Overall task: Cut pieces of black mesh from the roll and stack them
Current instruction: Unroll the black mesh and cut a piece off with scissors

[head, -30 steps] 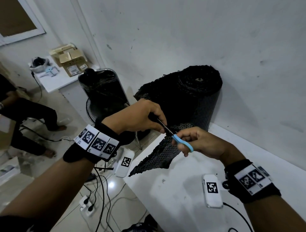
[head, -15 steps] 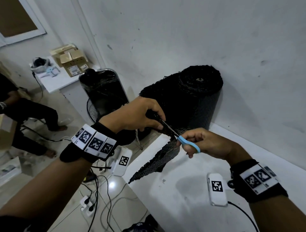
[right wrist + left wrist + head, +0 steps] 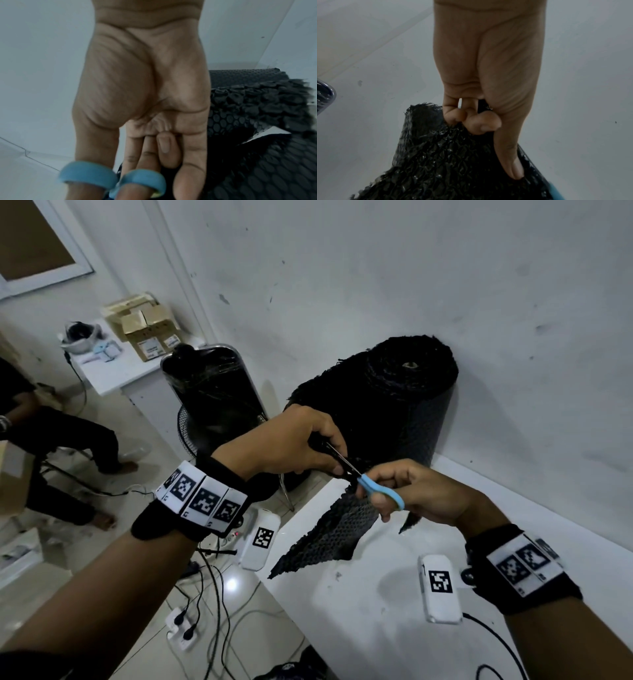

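A thick roll of black mesh (image 3: 394, 402) stands upright at the back of the white table (image 3: 359, 628), against the wall. A loose mesh sheet (image 3: 329, 535) trails from it down over the table's left edge. My left hand (image 3: 301, 446) pinches the sheet's upper edge, with thumb and curled fingers on the mesh (image 3: 453, 155). My right hand (image 3: 404, 491) holds blue-handled scissors (image 3: 380, 491), thumb and finger through the loops (image 3: 111, 178). The blades point up-left into the mesh just below my left fingers. The roll (image 3: 248, 101) lies right of that hand.
A black fan (image 3: 212, 402) stands on the floor left of the table. Behind it a white desk carries cardboard boxes (image 3: 144, 326). A seated person's legs (image 3: 68, 440) are at far left. A power strip (image 3: 181, 625) and cables lie on the floor.
The scissors have advanced up-left along the mesh toward my left hand, and the handles have come closer together. The cut sheet hangs lower over the table edge.
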The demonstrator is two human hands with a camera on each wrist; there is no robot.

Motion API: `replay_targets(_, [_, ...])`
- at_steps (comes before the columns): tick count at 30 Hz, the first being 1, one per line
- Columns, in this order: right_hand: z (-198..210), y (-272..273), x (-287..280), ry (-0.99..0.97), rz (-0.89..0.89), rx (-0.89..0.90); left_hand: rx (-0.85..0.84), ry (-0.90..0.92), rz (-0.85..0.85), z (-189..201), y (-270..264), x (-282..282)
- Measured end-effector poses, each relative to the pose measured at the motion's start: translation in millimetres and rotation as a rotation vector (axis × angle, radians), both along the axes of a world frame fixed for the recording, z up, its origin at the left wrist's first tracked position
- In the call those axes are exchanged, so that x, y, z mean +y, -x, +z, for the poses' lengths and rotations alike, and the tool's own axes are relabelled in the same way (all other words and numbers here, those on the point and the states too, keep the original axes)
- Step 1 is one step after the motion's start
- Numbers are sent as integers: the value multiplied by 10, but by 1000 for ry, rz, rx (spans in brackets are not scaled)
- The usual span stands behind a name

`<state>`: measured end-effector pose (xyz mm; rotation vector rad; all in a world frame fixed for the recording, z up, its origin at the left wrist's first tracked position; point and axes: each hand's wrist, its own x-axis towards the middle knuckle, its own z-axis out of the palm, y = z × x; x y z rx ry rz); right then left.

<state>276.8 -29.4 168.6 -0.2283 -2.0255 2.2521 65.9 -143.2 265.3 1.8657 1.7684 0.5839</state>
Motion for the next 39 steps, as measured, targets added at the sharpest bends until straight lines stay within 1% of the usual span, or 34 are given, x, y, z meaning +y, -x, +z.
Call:
replay_targets(3, [-17,-1,2,3,-7,10,-16,-17,14,-14,-8,-2])
replay_targets(6, [-6,9,0,29,10,-7,7,-33,9,-51,-21,-3])
replay_targets(9, [-4,25,5,14,4,2,14,-39,-2,-68,-45,-14])
replay_targets(13, [-50,-33,25,-5,-8,14,-74,-24,75,-24,8,-53])
replay_targets(15, [-63,-65,43,-13,-1,11,-92,-21,99,-9,59,-61])
replay_targets(20, [-38,-61,21,47,32,13,-103,10,86,-45,17,-38])
replay_targets(26, [-30,5,-7,52,9,43,-118,-48,101,-32,-65,-46])
replay_targets(30, [-12,16,-32,95,36,33,-95,-84,113,-18,-92,-73])
replay_targets(33, [24,34,-37,109,55,42,-134,-79,118,-42,-117,-64])
replay_targets(37, [3,41,-44,86,10,62,-169,-102,126,-67,-103,-43])
replay_targets(39, [-16,22,-53,112,-7,69,-227,-98,113,-79,-93,-50])
